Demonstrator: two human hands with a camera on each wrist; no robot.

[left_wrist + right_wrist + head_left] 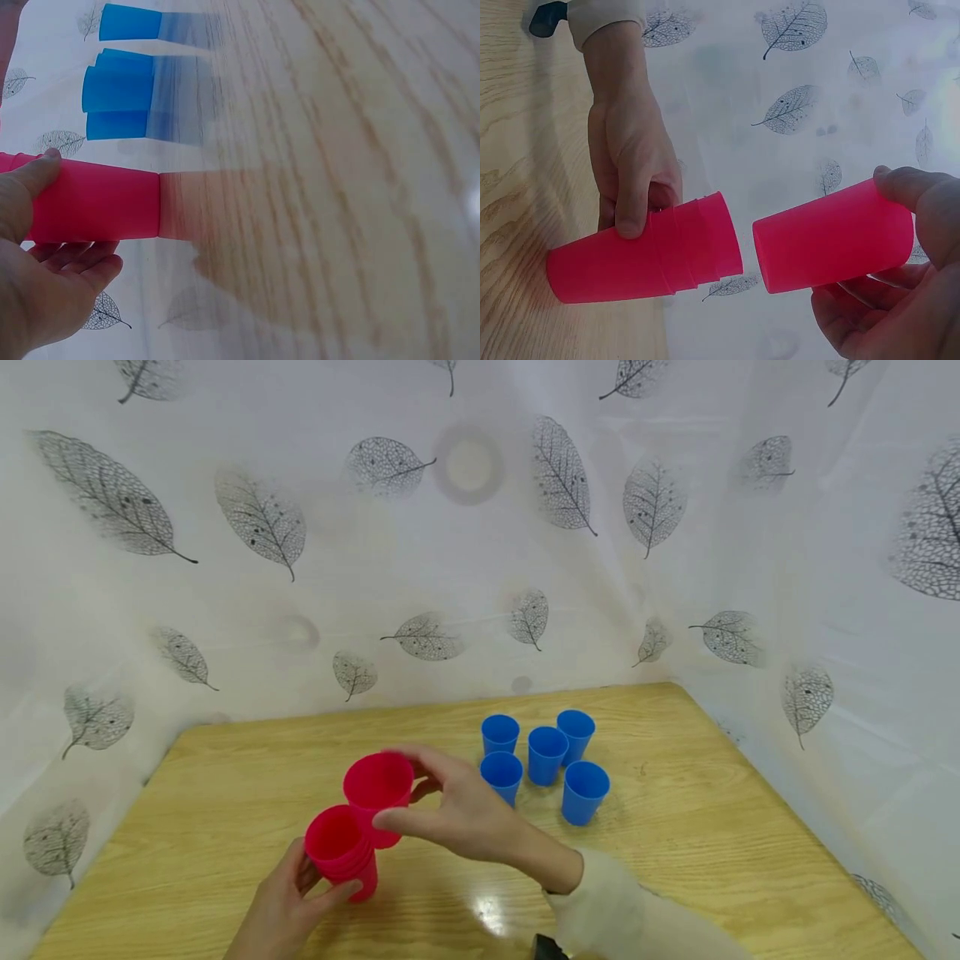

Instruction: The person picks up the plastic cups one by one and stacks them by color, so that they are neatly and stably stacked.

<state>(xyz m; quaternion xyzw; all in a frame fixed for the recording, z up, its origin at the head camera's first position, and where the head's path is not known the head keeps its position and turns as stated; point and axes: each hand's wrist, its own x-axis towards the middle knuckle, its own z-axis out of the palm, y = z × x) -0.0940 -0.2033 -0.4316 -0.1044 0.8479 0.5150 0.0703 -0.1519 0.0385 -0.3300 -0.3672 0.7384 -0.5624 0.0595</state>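
Observation:
My left hand (pixel 281 893) grips a stack of red cups (pixel 352 864), thumb on one side and fingers on the other. The stack stands upright on the table, several rims showing one above another in the right wrist view. A single red cup (pixel 832 236) is held by its upper part in my right hand (pixel 468 810). Its base is just above the stack's top rim, with a narrow gap between them in the right wrist view. Both the single cup and the stack's top cup have their mouths facing up.
Several blue cups (pixel 547 747) stand upright in a loose group on the wooden table (pixel 712 827), right of my right hand. A pale curtain (pixel 480 560) with a leaf print surrounds the table's back and sides. A small black object (pixel 549 947) shows beside the right sleeve.

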